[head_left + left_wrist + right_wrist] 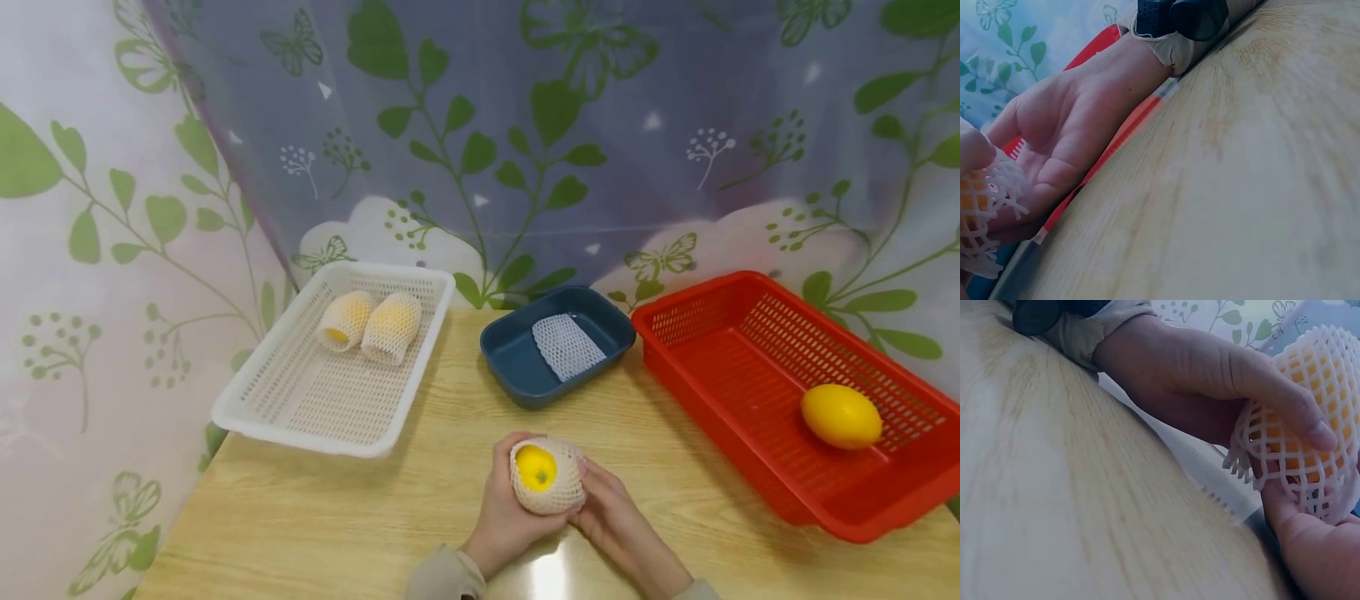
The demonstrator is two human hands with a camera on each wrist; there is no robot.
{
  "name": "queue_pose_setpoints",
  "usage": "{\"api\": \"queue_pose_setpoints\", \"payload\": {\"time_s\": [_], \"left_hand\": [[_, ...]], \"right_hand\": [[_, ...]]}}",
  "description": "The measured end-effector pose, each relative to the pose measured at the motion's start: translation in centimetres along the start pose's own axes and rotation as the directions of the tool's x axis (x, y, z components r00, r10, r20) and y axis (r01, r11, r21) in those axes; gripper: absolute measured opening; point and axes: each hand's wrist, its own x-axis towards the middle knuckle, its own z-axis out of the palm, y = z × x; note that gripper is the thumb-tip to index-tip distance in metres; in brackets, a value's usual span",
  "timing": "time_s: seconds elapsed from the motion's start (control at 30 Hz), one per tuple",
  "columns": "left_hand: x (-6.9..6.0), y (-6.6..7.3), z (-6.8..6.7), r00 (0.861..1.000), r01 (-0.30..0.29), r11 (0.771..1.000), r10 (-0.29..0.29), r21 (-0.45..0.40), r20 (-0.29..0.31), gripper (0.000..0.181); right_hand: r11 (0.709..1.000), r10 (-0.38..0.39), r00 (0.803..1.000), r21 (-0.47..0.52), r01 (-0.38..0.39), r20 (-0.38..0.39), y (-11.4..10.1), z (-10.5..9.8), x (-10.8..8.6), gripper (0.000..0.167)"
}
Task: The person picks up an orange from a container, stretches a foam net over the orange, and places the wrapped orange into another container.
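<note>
A yellow lemon (536,469) sits inside a white foam net sleeve (558,497), its stem end showing through the opening. My left hand (505,510) grips the sleeved lemon from the left; in the right wrist view its thumb (1300,419) lies across the netting. At the other side, my right hand (617,521) holds the sleeve's edge. The right wrist view shows a right-hand finger (1282,506) at the net's frayed edge. In the left wrist view the right palm (1072,125) faces the camera, with the fingertips partly hidden by the net.
A white basket (300,439) at the left contains two netted yellow fruits (393,325). Behind the hands, a dark blue tray (517,379) holds a flat foam net (566,346). The red basket (720,417) at the right has one bare lemon (842,416) in it.
</note>
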Motion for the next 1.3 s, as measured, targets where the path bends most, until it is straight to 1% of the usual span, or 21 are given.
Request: {"api": "queue_pose_setpoints", "payload": {"time_s": [0.07, 0.13, 0.2, 0.23, 0.27, 0.33, 0.4, 0.47, 0.5, 0.57, 0.63, 0.67, 0.7, 0.77, 0.83, 0.93, 1.0, 1.07, 1.13, 1.2, 1.3], "left_hand": [[0.0, -0.1, 0.1, 1.000, -0.008, 1.000, 0.008, -0.010, -0.014, 0.102], [-0.1, -0.1, 0.1, 0.999, -0.004, 1.000, 0.003, -0.026, -0.033, 0.103], [-0.2, -0.2, 0.1, 0.998, -0.009, 1.000, 0.008, -0.021, -0.059, 0.102], [-0.2, -0.2, 0.1, 0.997, -0.011, 1.000, 0.010, -0.012, -0.072, 0.102], [-0.2, -0.2, 0.0, 0.996, -0.012, 1.000, 0.012, -0.002, -0.085, 0.101], [-0.1, -0.1, 0.0, 0.994, -0.012, 1.000, 0.014, 0.022, -0.106, 0.098], [-0.1, -0.1, 0.0, 0.993, -0.011, 0.999, 0.016, 0.040, -0.119, 0.096], [-0.1, 0.0, 0.0, 0.993, -0.003, 0.999, 0.009, 0.050, -0.121, 0.096], [-0.1, 0.0, 0.0, 0.993, -0.001, 0.999, 0.007, 0.053, -0.118, 0.096], [-0.1, 0.1, 0.0, 0.994, 0.000, 0.998, 0.007, 0.060, -0.112, 0.096], [-0.1, 0.1, 0.0, 0.995, -0.007, 0.998, 0.014, 0.070, -0.099, 0.098], [-0.1, 0.0, 0.1, 0.996, -0.016, 0.997, 0.023, 0.077, -0.087, 0.099], [-0.1, 0.0, 0.1, 0.997, -0.028, 0.996, 0.034, 0.079, -0.074, 0.099], [-0.1, 0.0, 0.1, 0.998, -0.045, 0.996, 0.049, 0.076, -0.049, 0.101], [0.0, 0.1, 0.2, 0.999, -0.024, 0.998, 0.026, 0.053, -0.030, 0.102], [0.0, 0.1, 0.2, 0.999, 0.020, 1.000, -0.020, 0.020, -0.026, 0.103], [-0.1, 0.2, 0.2, 0.998, 0.060, 0.998, -0.060, 0.013, -0.032, 0.104], [-0.3, 0.2, 0.1, 0.996, 0.078, 0.997, -0.078, 0.016, -0.035, 0.104], [-0.3, 0.3, 0.1, 0.995, 0.098, 0.995, -0.097, 0.010, -0.034, 0.102], [-0.3, 0.3, 0.0, 0.995, 0.097, 0.995, -0.097, -0.001, -0.030, 0.098], [-0.3, 0.3, -0.2, 0.996, 0.086, 0.996, -0.086, -0.028, -0.018, 0.092]], "right_hand": [[1.000, -0.001, 1.000, 0.005, 0.001, -0.010, -0.1, 0.1, 0.0, 0.042], [1.000, 0.000, 0.999, -0.013, 0.000, -0.044, 0.0, 0.1, 0.0, 0.040], [0.997, -0.011, 0.994, -0.077, 0.002, -0.113, 0.1, 0.3, 0.1, 0.035], [0.992, -0.030, 0.988, -0.122, 0.012, -0.149, 0.2, 0.4, 0.1, 0.032], [0.985, -0.057, 0.980, -0.170, 0.024, -0.190, 0.4, 0.5, 0.2, 0.029], [0.961, -0.125, 0.955, -0.273, 0.049, -0.269, 0.7, 0.7, 0.3, 0.023], [0.923, -0.210, 0.926, -0.377, 0.082, -0.314, 0.9, 0.9, 0.5, 0.022], [0.872, -0.302, 0.890, -0.475, 0.114, -0.341, 1.0, 1.1, 0.5, 0.027], [0.844, -0.346, 0.874, -0.521, 0.131, -0.342, 1.0, 1.1, 0.5, 0.030], [0.780, -0.425, 0.848, -0.603, 0.166, -0.317, 0.9, 1.1, 0.4, 0.036], [0.721, -0.479, 0.838, -0.661, 0.207, -0.260, 0.7, 1.1, 0.3, 0.040], [0.698, -0.493, 0.843, -0.676, 0.236, -0.215, 0.6, 1.1, 0.2, 0.042], [0.682, -0.494, 0.853, -0.682, 0.263, -0.166, 0.5, 1.1, 0.2, 0.043], [0.670, -0.476, 0.878, -0.671, 0.318, -0.058, 0.4, 1.1, 0.1, 0.046], [0.683, -0.452, 0.891, -0.624, 0.381, 0.050, 0.3, 1.0, 0.2, 0.047], [0.719, -0.433, 0.890, -0.543, 0.435, 0.140, 0.4, 0.9, 0.3, 0.045], [0.740, -0.423, 0.894, -0.512, 0.436, 0.149, 0.5, 0.9, 0.3, 0.044], [0.762, -0.404, 0.906, -0.500, 0.411, 0.129, 0.5, 0.9, 0.1, 0.045], [0.797, -0.374, 0.922, -0.474, 0.375, 0.101, 0.3, 0.9, 0.0, 0.046], [0.835, -0.350, 0.932, -0.420, 0.356, 0.094, 0.2, 0.9, -0.2, 0.047], [0.882, -0.316, 0.940, -0.325, 0.342, 0.132, 0.0, 0.8, -0.2, 0.049]]}}
